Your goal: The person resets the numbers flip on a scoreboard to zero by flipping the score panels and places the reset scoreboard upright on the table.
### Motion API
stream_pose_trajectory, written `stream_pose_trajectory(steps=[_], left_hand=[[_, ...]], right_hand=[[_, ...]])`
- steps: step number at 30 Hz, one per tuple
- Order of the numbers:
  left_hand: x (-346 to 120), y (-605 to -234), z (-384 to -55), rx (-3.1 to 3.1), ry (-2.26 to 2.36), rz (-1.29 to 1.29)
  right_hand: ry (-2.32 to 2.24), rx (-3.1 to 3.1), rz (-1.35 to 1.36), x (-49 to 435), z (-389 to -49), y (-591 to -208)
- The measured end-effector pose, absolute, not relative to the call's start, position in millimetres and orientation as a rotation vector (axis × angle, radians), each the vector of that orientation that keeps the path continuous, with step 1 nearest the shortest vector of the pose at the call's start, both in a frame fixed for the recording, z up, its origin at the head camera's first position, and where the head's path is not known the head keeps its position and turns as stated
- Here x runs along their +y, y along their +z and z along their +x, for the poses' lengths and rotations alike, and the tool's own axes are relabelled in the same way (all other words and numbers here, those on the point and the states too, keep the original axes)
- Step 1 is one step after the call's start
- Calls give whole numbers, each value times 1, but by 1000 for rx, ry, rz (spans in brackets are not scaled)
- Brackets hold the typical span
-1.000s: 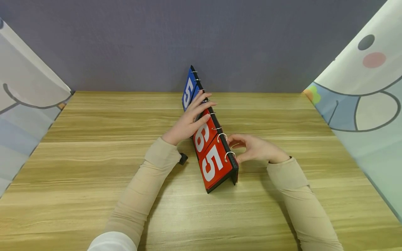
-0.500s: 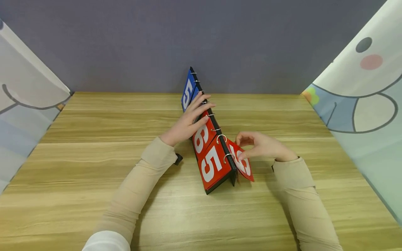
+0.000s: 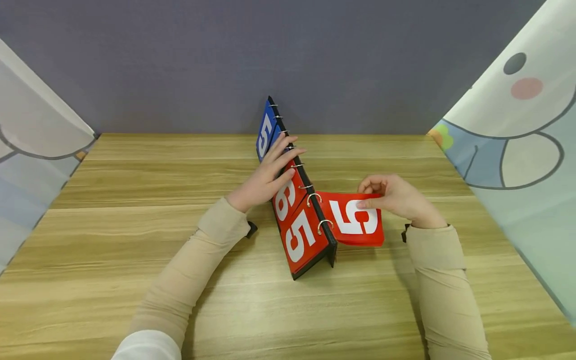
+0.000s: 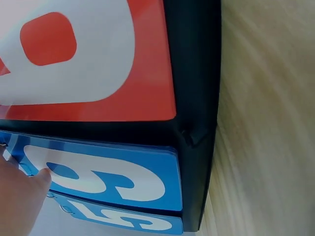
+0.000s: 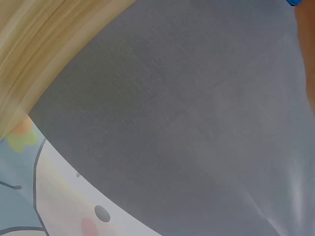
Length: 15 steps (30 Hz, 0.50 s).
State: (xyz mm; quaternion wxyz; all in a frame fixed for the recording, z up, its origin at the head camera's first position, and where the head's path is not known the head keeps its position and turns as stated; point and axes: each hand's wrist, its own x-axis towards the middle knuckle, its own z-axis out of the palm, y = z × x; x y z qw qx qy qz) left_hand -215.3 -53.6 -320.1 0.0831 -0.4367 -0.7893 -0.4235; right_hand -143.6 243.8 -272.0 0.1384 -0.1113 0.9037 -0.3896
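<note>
The right hand (image 3: 400, 200), a second ago against the back of the black, ring-bound folding number stand (image 3: 304, 175), is now farther right, away from it. The thin red card with a bold white numeral (image 3: 352, 219), out of sight at first and half a second ago slanting steeply down, is now lifted outward from the rings, its whole numeral showing, its outer end pinched by the thumb and fingers.

Wood-grain table (image 3: 112, 225) under a tent-shaped flip scoreboard (image 3: 294, 202) with numbered cards.
</note>
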Motion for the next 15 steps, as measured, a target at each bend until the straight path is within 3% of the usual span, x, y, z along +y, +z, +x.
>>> stream_pose_trajectory(steps=[15], left_hand=[[-55, -318, -212, -2356, -1279, -1288]], right_hand=[[-1198, 2645, -365, 246, -139, -266]])
